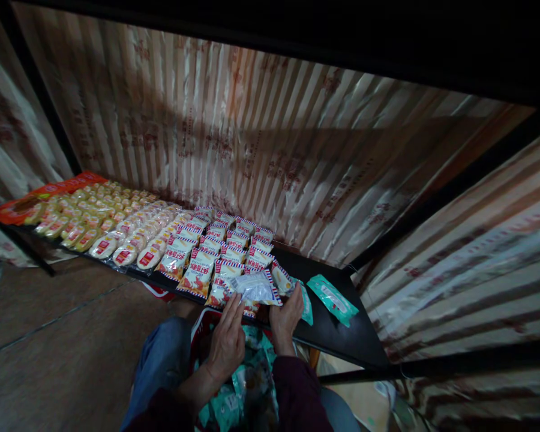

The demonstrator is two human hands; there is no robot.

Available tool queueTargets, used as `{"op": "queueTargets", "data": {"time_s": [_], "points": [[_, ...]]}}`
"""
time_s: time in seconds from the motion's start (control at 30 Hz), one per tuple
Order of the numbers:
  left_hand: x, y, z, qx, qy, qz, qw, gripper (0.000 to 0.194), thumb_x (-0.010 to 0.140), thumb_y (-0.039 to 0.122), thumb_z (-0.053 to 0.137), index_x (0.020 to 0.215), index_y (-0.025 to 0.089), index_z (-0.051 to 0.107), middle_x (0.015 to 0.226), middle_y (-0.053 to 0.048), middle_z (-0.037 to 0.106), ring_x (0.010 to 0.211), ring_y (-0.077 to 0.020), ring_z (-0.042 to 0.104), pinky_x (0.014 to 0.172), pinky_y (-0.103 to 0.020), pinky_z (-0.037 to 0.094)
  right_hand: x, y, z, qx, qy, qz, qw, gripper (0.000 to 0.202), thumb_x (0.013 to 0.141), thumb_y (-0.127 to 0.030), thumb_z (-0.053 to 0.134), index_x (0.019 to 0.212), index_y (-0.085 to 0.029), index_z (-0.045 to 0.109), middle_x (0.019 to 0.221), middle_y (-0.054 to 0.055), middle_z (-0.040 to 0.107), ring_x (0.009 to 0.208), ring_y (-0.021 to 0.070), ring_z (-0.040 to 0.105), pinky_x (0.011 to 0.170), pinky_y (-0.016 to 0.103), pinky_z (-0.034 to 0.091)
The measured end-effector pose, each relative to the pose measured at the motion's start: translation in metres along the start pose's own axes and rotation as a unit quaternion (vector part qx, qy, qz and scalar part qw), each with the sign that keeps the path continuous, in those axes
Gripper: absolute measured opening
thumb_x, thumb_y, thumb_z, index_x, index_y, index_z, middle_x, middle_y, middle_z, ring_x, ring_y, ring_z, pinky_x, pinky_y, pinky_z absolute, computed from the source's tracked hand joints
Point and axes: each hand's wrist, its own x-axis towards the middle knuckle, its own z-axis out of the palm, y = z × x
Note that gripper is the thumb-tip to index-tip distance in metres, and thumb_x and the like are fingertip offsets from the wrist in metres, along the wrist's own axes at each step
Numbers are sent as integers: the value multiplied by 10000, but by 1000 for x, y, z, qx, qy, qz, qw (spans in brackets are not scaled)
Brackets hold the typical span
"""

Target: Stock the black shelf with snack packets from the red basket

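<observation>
A snack bag with a pale printed back lies face down over the front of several rows of white, red and orange snack bags on a black shelf. My left hand has its fingers stretched out, with the fingertips touching that bag's left front edge. My right hand curls round the right end of the bags, its thumb by the overturned bag's corner. Another bag leans just behind its fingers. What the right fingertips press on is partly hidden. A teal packet is right beside them.
A second teal packet lies on the black shelf. Round white packs and small yellow packs fill its left side. A red-rimmed basket of teal packets sits between my knees. A dark beam crosses overhead.
</observation>
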Motion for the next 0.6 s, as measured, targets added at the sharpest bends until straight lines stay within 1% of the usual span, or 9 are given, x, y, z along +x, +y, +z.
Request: {"op": "queueTargets", "data": {"time_s": [0.1, 0.17, 0.23, 0.33, 0.43, 0.5, 0.6], "points": [[-6, -3, 0, 0, -5, 0, 1000, 672, 825, 1, 299, 1464, 192, 219, 1506, -103, 324, 1424, -205, 199, 1116, -446, 362, -4, 3, -5, 6, -35, 3, 999, 720, 830, -397, 453, 1430, -44, 267, 1385, 236, 425, 1290, 352, 375, 1009, 490, 332], [-9, -4, -1, 3, -7, 6, 1000, 676, 826, -3, 295, 1467, 192, 208, 1502, -100, 335, 1425, -202, 195, 1117, -438, 360, -7, 7, -6, 1, -62, 20, 998, 736, 816, -391, 475, 1437, -58, 261, 1374, 223, 445, 1264, 346, 410, 983, 465, 362], [-12, -5, -1, 9, -9, 12, 1000, 674, 830, -1, 294, 1469, 196, 205, 1493, -96, 353, 1425, -199, 197, 1115, -434, 363, -9, 11, -6, -9, -74, 23, 997, 751, 797, -376, 493, 1445, -82, 251, 1373, 204, 452, 1250, 339, 425, 966, 451, 373], [-17, -7, -1, 23, -19, 19, 999, 668, 832, 4, 301, 1467, 195, 213, 1486, -97, 365, 1423, -202, 203, 1111, -435, 370, -8, 16, -3, -30, -76, 7, 997, 727, 783, -342, 483, 1441, -116, 271, 1365, 180, 464, 1243, 330, 425, 967, 450, 360], [-19, -8, 1, 30, -42, 18, 999, 671, 824, 5, 309, 1466, 181, 219, 1491, -102, 355, 1422, -207, 205, 1104, -433, 381, -2, 22, -2, -54, -73, 11, 996, 667, 781, -321, 470, 1405, -120, 347, 1315, 181, 506, 1206, 331, 450, 963, 453, 354], [-19, -8, 4, 23, -58, 17, 998, 666, 821, 7, 313, 1461, 175, 237, 1492, -104, 353, 1421, -207, 208, 1103, -431, 383, 1, 28, -3, -59, -54, 20, 997, 621, 791, -332, 465, 1368, -113, 399, 1280, 186, 530, 1175, 331, 469, 952, 451, 360], [-15, -6, 12, 2, -70, 13, 997, 649, 813, 4, 315, 1443, 158, 285, 1482, -116, 368, 1417, -210, 224, 1106, -441, 380, 5, 40, -8, -58, -33, 19, 998, 576, 809, -344, 456, 1338, -118, 430, 1251, 180, 546, 1148, 327, 480, 940, 449, 363]]}}
